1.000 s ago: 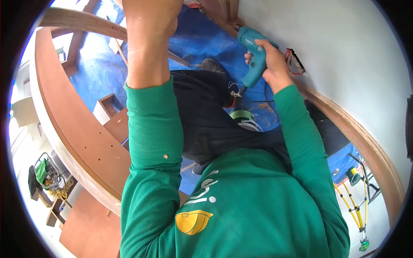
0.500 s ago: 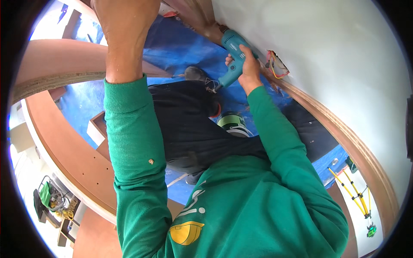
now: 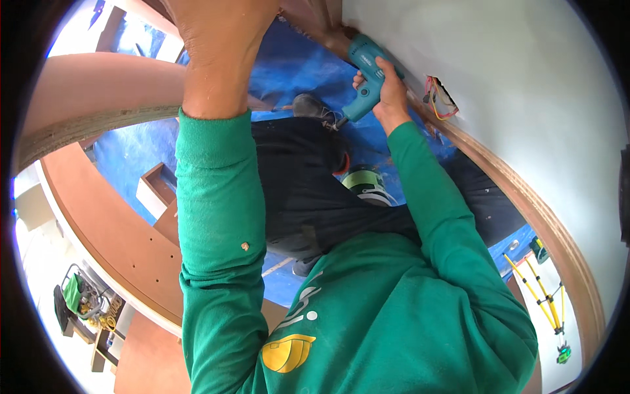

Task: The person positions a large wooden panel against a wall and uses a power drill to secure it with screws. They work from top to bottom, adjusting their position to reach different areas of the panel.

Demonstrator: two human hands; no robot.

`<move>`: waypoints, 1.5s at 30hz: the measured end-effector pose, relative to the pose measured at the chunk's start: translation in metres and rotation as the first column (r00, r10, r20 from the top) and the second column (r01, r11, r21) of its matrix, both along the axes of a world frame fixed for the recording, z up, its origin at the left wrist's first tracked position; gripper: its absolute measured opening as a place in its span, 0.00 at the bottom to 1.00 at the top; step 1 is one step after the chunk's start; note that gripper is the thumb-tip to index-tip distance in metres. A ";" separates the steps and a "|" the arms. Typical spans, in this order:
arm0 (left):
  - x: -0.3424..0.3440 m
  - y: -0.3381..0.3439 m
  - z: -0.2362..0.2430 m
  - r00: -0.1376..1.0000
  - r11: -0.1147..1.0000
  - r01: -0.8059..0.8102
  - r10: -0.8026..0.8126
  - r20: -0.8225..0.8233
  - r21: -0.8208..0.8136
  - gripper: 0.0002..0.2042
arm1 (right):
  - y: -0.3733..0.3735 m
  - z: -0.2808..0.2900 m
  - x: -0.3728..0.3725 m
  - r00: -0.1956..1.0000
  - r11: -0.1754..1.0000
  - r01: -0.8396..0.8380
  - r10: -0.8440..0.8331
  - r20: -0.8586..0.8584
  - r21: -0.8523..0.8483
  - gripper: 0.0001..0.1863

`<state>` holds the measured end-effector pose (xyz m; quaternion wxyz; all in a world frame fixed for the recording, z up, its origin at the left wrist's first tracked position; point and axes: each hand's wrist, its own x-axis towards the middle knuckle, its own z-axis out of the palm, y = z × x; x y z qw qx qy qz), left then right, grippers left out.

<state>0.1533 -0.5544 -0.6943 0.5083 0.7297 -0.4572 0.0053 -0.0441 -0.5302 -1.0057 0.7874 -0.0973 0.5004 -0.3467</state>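
Observation:
A teal power drill (image 3: 366, 54) is in my right hand (image 3: 392, 94), whose fingers wrap round its handle. The drill's front end is up against the brown wooden framing (image 3: 336, 41) beside the pale wall panel (image 3: 472, 59), and its tip cannot be made out. My left hand (image 3: 226, 39) reaches up to the top edge of the head view. Only its back and wrist show; the fingers lie outside the picture, so whatever they touch is hidden.
Wires poke from a cutout (image 3: 441, 98) in the panel, close to my right hand. Curved plywood pieces (image 3: 98, 85) stand at left. Blue sheeting (image 3: 289, 72) covers the floor. A yellow-legged tripod (image 3: 538, 295) is at lower right, and a machine with a green cover (image 3: 75, 295) at lower left.
The view has shifted slightly, so most things sit farther right in it. My left forearm has moved a little right. The drill keeps its place against the framing.

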 end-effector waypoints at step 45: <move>0.004 -0.006 -0.002 0.960 0.972 0.154 -0.190 -0.205 -0.178 0.20 | 0.002 0.020 0.010 0.954 0.965 -0.070 -0.009 -0.300 -0.253 0.18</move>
